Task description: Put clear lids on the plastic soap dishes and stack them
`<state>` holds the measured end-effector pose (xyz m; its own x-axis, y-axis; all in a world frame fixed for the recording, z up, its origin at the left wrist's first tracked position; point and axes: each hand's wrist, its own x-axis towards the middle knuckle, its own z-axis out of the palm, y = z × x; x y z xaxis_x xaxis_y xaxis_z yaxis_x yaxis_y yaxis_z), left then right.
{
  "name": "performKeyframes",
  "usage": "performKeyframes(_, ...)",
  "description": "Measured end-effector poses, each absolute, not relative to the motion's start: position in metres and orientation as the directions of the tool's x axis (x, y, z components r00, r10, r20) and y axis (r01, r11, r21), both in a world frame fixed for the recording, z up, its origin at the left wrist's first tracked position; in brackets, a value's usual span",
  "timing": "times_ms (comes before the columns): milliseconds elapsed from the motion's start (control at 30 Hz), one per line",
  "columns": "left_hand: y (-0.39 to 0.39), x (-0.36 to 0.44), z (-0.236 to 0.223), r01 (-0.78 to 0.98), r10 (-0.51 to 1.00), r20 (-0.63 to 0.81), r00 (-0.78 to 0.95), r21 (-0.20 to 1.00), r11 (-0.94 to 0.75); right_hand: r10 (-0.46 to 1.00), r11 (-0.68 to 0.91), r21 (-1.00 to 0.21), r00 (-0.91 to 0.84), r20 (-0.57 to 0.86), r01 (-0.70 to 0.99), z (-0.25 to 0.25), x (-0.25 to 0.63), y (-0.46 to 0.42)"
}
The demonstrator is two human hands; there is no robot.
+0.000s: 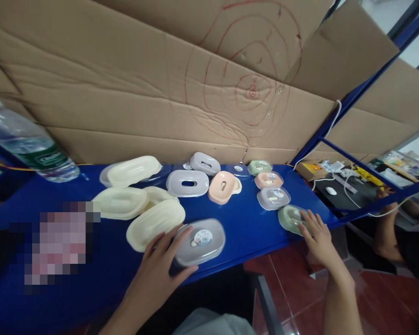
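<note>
My left hand (158, 265) rests on a grey oval box with a clear lid (201, 241) near the front edge of the blue table (244, 223); its fingers and thumb are wrapped around the box's left end. My right hand (316, 235) lies with fingers spread on a pale green oval box (289, 217) at the table's right front corner.
Several cream oval lids (139, 200) lie left of centre. Grey, pink and green boxes (223, 186) are scattered toward the back. A water bottle (28, 144) lies at far left. A cardboard wall (160, 93) stands behind. Another person's leg (391, 232) is at right.
</note>
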<state>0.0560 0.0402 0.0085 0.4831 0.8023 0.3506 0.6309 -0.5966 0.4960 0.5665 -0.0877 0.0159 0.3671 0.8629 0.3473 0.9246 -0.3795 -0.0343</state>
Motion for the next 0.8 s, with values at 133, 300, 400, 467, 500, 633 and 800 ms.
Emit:
performKeyframes(133, 0.04, 0.055, 0.009, 0.639, 0.809, 0.331, 0.486, 0.497, -0.587, 0.933, -0.186, -0.311, 0.267, 0.243, 0.932, 0.028, 0.541, -0.078)
performKeyframes(300, 0.038, 0.055, 0.011, 0.613, 0.758, 0.407, 0.51, 0.446, -0.652, 0.885, -0.17, -0.347, 0.298, 0.358, 0.922, 0.039, 0.506, -0.072)
performKeyframes(400, 0.032, 0.061, 0.019, 0.603, 0.768, 0.432, 0.472, 0.478, -0.639, 0.833, -0.033, -0.318, 0.201, 0.515, 0.948, 0.053, 0.457, -0.073)
performKeyframes(467, 0.025, 0.069, 0.026, 0.566, 0.77, 0.414, 0.485, 0.523, -0.638, 0.914, 0.177, -0.314, -0.037, 0.404, 0.933, 0.069, 0.416, -0.07)
performKeyframes(500, 0.022, 0.073, 0.029, 0.536, 0.762, 0.399, 0.511, 0.545, -0.645, 0.932, 0.273, -0.301, -0.173, 0.32, 0.914, 0.078, 0.397, -0.067)
performKeyframes(633, 0.021, 0.095, 0.031, 0.433, 0.734, 0.367, 0.571, 0.625, -0.65, 0.884, 0.465, -0.262, -0.46, 0.083, 0.846, 0.108, 0.352, -0.041)
performKeyframes(800, 0.04, 0.124, 0.028, 0.375, 0.768, 0.37, 0.523, 0.709, -0.597, 0.855, 0.516, -0.284, -0.503, 0.123, 0.808, 0.119, 0.375, 0.001)
